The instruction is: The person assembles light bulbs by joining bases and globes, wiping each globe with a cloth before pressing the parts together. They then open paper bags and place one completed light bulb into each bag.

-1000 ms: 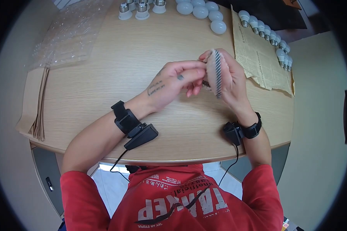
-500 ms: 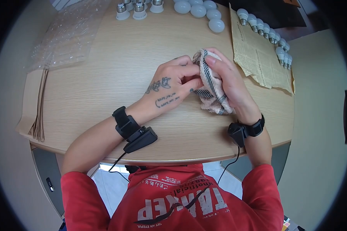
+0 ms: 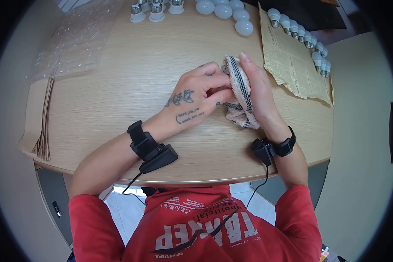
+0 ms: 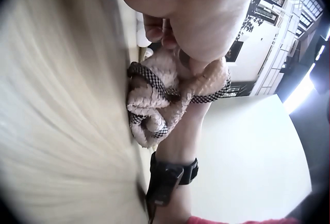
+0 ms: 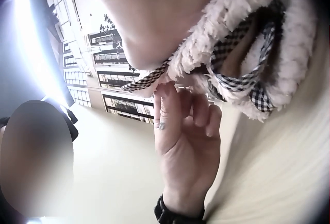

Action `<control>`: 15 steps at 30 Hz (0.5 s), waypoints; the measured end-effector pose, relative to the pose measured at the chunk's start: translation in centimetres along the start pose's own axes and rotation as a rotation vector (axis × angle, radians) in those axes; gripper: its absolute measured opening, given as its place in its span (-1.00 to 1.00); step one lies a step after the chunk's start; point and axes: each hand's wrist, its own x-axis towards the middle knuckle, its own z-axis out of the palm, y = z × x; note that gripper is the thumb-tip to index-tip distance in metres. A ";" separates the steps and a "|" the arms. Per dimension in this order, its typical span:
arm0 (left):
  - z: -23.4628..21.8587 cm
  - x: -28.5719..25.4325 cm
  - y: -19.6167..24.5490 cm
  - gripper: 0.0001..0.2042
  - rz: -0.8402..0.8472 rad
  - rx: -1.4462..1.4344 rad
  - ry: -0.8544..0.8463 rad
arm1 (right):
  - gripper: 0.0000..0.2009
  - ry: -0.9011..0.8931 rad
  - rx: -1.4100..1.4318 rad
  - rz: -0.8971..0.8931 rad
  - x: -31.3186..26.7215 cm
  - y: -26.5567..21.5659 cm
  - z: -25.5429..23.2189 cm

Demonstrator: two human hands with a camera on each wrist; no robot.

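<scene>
A fluffy pale pink cloth with black-and-white checked edging (image 3: 240,85) is bunched between the hands above the table. From the left, the tattooed left hand (image 3: 187,94) pinches its folds with curled fingers. The right hand (image 3: 262,96) cups the cloth from the other side, thumb raised along its top and other fingers mostly hidden. In the left wrist view the cloth (image 4: 154,103) hangs in loose rolls below the left hand (image 4: 191,15). The right wrist view shows the left fingertips against the cloth (image 5: 206,33). Whether anything lies inside the folds I cannot tell.
White bulbs (image 3: 223,11) and upright bulbs with metal caps (image 3: 157,12) stand at the back. More bulbs (image 3: 294,28) lie along printed brown paper (image 3: 288,65) at the right. Bubble wrap (image 3: 74,48) and folded brown paper (image 3: 37,118) lie left.
Since the earliest frame, the left hand has turned its back upward and the cloth hangs lower. In the last half second, the right thumb has lifted from the cloth's face toward its top edge.
</scene>
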 end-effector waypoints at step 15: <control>0.1 -0.1 0.1 -0.87 -0.077 -0.079 -0.006 | -0.64 -0.005 -0.101 -0.231 0.1 1.2 -0.5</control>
